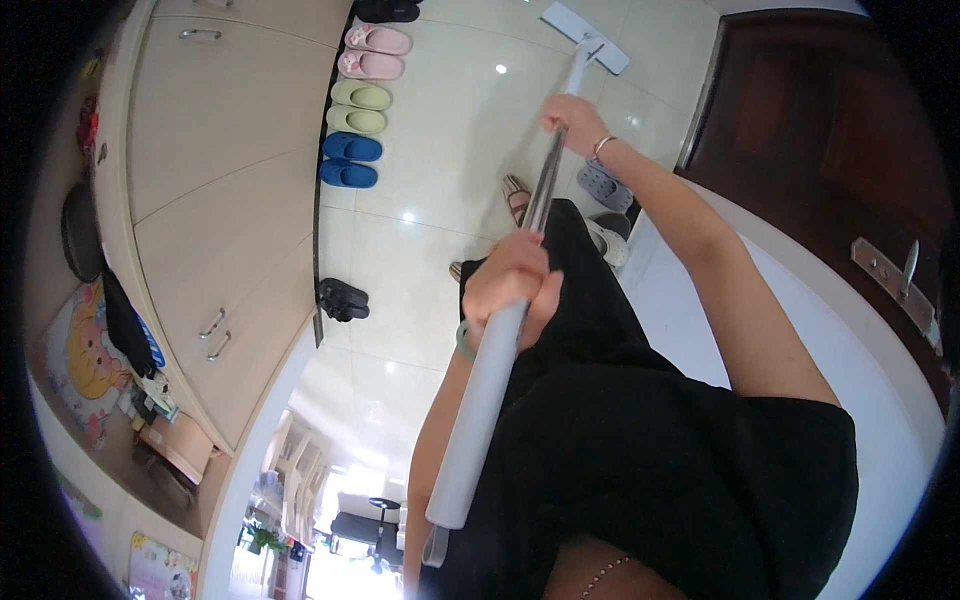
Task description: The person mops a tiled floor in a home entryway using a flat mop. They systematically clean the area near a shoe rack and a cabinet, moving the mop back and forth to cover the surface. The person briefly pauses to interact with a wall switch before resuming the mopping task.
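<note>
A flat mop [478, 425] slants across the view, its thick white grip near me and a silver tube farther along. My left hand [510, 285], with a green bangle at the wrist, is wrapped round the handle where the white grip meets the tube. Farther down the pole my right hand [575, 122] is closed round it, palm side hidden. The white rectangular mop head [585, 38] rests on the tiled floor [450, 110] at the far end. My sandalled foot [516, 198] shows beside the pole.
Pink slippers [375, 52], green slippers [358, 107] and blue slippers [350, 160] line a beige cabinet [235, 110] on the left. Black shoes [343, 300] sit nearer. Grey clogs [605, 185] and white clogs [608, 243] stand by the right wall, near a dark door [820, 130].
</note>
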The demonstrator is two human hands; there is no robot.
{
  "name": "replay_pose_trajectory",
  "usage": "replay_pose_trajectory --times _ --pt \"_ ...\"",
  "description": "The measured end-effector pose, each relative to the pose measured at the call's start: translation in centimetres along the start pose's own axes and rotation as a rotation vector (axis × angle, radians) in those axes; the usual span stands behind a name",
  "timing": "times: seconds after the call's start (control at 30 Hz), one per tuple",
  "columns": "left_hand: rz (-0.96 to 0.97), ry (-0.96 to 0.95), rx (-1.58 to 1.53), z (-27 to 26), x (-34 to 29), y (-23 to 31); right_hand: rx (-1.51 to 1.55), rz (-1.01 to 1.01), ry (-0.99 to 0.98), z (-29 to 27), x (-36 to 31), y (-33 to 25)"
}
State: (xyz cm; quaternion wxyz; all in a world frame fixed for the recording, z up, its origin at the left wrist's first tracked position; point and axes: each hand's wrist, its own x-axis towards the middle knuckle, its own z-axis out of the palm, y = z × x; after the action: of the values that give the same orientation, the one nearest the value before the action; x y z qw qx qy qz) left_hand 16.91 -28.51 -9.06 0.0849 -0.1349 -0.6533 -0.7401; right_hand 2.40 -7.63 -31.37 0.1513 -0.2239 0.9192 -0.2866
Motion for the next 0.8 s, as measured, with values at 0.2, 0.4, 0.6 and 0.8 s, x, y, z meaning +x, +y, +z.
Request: replay_pose_trajectory --times 0.2,0.4,0.6,0.8 --pt "-0.104 0.123 0.080 -6.7 -9.8 8.3 0.019 -0.119 0.156 9.6 -5.9 -11.9" --pt "-0.270 0.180 0.246 -13.1 -20.9 19.8 0.156 -0.099 -0.037 16.6 -12.5 -27.9" --pt "-0.443 0.378 0.490 -16.0 -28.1 29.6 0.248 -0.086 -0.293 22.3 -18.6 -41.1" --pt "-0.418 0.467 0.572 -17.0 -29.8 32.3 0.227 -0.211 -0.604 22.4 -19.3 -45.7"
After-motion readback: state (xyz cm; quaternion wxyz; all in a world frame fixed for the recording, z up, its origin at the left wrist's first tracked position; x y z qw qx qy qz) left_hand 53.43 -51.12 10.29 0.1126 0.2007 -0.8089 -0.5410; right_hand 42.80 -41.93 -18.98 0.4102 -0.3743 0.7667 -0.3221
